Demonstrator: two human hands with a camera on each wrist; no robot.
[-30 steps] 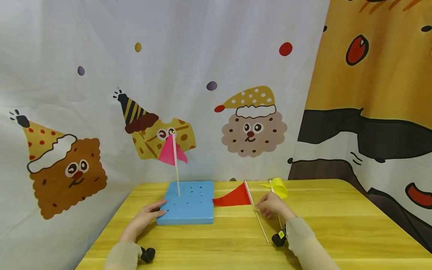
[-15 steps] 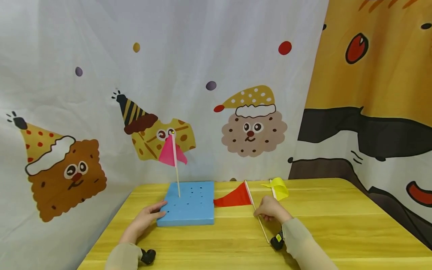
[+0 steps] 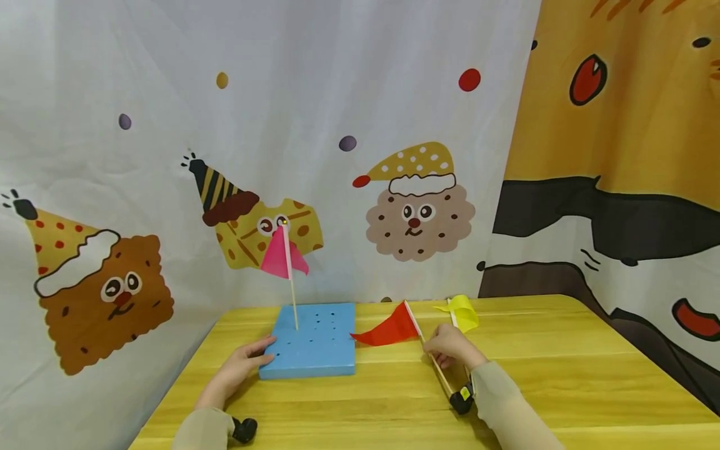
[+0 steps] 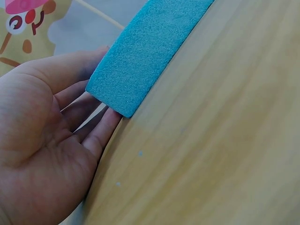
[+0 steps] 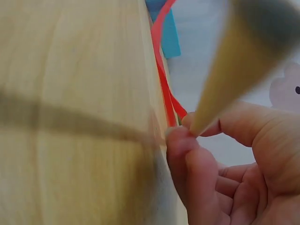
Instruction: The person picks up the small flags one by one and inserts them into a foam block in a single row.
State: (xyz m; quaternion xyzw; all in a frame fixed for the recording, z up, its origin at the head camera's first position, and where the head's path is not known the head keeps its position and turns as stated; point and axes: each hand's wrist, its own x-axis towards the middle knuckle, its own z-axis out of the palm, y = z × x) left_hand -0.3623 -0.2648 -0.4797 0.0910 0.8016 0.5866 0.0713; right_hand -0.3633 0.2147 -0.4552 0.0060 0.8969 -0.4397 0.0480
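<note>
Since a second ago, the person's right hand [image 3: 450,345] has come onto the slim wooden stick [image 3: 440,369] of the triangular red flag [image 3: 390,326], and the stick's near end now seems raised toward the wrist camera. Taking the flat, light-blue foam block [image 3: 315,359] as landmark, the red flag is just to its right, the cloth's point reaching the block's right edge. Thumb and fingertips pinch the stick below the cloth, a narrow hold. The left hand [image 3: 242,369] lies at the block's left edge, its fingers extended and touching rather than wrapped round it. A pink flag [image 3: 277,255] stands upright in the block; a curled yellow flag [image 3: 464,314] lies further right of it, behind the right hand.

For a good pick-up, I would keep the pinch firm but gentle, since so thin a stick may roll; lift the cloth clear of the block's edge, avoid dragging the yellow flag, and let the left hand steady the block.
</note>
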